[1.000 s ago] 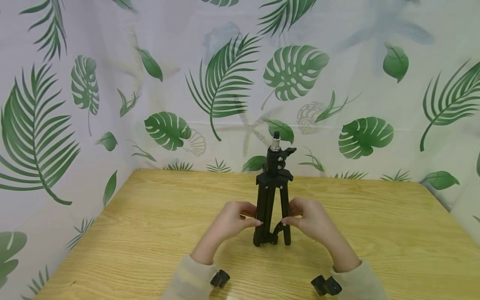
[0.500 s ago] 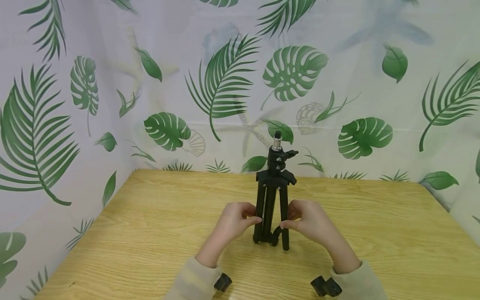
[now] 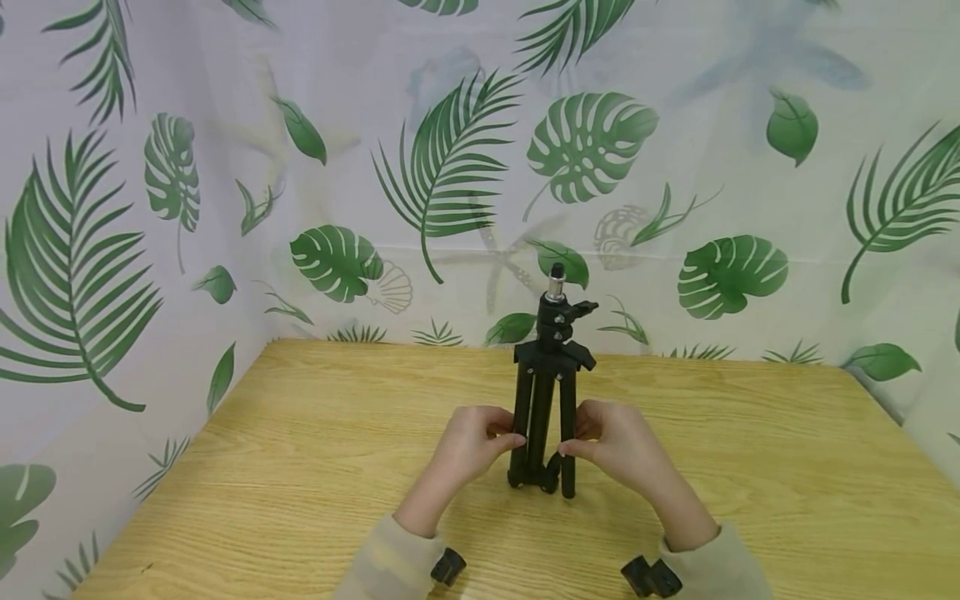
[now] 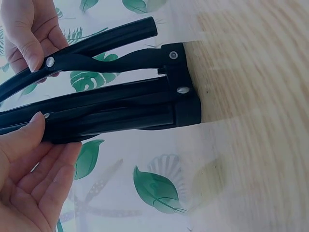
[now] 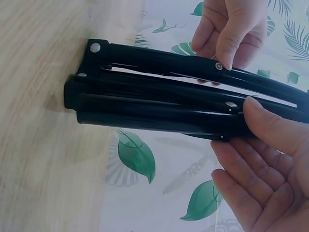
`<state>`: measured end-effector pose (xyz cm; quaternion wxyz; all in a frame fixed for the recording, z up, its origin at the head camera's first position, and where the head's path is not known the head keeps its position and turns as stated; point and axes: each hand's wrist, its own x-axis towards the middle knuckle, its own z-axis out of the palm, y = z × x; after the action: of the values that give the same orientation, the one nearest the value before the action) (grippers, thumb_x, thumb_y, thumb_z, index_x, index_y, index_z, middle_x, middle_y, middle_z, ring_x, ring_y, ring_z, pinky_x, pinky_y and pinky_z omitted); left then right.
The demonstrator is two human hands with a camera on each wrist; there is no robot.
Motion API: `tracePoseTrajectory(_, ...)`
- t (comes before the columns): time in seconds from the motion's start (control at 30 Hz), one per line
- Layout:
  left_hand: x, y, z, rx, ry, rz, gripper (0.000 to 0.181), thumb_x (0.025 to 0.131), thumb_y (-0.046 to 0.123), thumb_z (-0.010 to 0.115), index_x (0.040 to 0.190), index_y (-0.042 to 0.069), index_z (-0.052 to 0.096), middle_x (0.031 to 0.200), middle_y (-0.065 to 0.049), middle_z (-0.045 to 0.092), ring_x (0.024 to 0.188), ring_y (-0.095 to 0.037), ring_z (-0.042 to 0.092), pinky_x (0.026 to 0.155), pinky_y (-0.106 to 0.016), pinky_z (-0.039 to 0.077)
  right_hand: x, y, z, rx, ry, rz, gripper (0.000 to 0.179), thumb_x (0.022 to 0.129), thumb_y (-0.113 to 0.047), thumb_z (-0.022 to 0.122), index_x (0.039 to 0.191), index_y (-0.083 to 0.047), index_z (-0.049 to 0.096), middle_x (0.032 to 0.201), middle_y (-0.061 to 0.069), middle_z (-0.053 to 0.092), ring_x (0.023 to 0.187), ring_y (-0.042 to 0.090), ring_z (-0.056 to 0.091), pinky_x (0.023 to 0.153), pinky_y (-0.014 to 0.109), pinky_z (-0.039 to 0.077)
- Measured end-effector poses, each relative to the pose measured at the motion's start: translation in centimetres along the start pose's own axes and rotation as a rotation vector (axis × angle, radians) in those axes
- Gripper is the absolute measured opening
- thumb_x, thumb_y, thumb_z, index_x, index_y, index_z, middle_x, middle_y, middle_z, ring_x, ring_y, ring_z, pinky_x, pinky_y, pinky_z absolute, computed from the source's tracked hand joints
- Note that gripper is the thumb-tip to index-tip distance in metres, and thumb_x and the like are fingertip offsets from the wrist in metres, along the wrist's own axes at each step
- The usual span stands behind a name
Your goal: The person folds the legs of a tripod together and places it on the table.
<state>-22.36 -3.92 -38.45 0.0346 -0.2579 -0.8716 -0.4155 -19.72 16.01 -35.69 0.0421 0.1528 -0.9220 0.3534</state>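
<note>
A small black tripod stand (image 3: 543,400) is upright on the wooden table, its legs folded nearly together and a silver stud (image 3: 556,286) with a black tip on top. My left hand (image 3: 476,437) pinches its left leg low down, thumb in front. On the other side, my right hand (image 3: 613,435) pinches the right leg (image 3: 567,425) the same way. In the left wrist view, that leg (image 4: 125,36) slants out from the centre column, joined by a brace (image 4: 120,64). The bottom joint (image 5: 72,94) sits at the table surface in the right wrist view.
The wooden table (image 3: 300,433) stretches around the stand. A white cloth (image 3: 465,317) printed with green leaves hangs behind it and along the left. Black clips (image 3: 448,567) sit by both sleeve cuffs.
The stand has turned slightly, its top knob swinging right and the right leg coming a little nearer. Both hands keep their grip on the legs; the last half second shows hardly any movement.
</note>
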Motion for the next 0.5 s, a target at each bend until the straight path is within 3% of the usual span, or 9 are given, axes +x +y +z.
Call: tracePoseTrajectory(0.5,0.06,-0.03,0.03,0.008,0.001,-0.005,0.015,0.079,0.013,0.066,0.089,0.002,0.068,0.083,-0.006,0.066,0.072,-0.014,0.061,0.062,-0.022,0.047,0.36,0.20,1.01,-0.011,0.074,-0.010,0.015,0.071,-0.013,0.074,0.076,-0.008,0.060,0.072,-0.001,0.062,0.070,0.015,0.061,0.060,0.031,0.048)
